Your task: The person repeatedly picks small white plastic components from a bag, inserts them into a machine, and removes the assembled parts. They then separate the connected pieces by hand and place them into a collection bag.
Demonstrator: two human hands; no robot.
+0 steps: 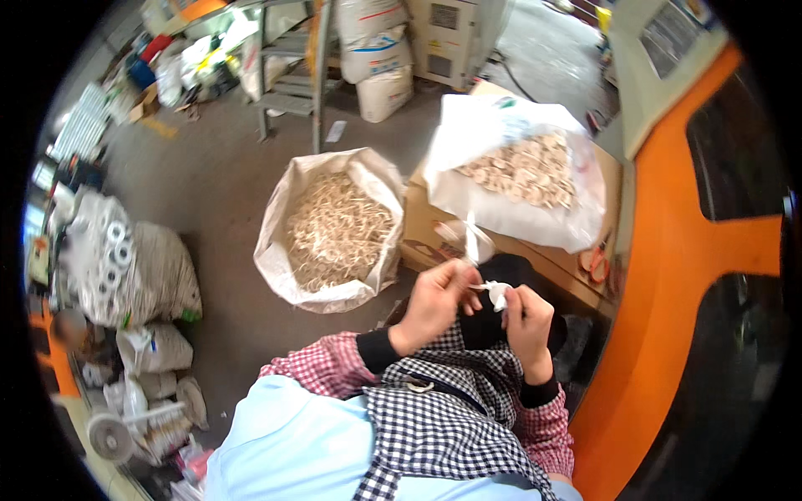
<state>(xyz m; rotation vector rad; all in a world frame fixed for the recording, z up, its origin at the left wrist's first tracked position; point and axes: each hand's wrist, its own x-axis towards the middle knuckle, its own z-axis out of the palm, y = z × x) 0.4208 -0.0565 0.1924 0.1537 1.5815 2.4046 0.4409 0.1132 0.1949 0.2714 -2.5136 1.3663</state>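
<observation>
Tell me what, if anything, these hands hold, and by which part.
A small white piece: the left hand pinches its thin end, the right hand its wider end.

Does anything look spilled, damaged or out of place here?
One small oddity: a pale scrap lies on the floor near the stepladder, by itself, so it looks stray. No obvious spill shows around the open floor sack.
</observation>
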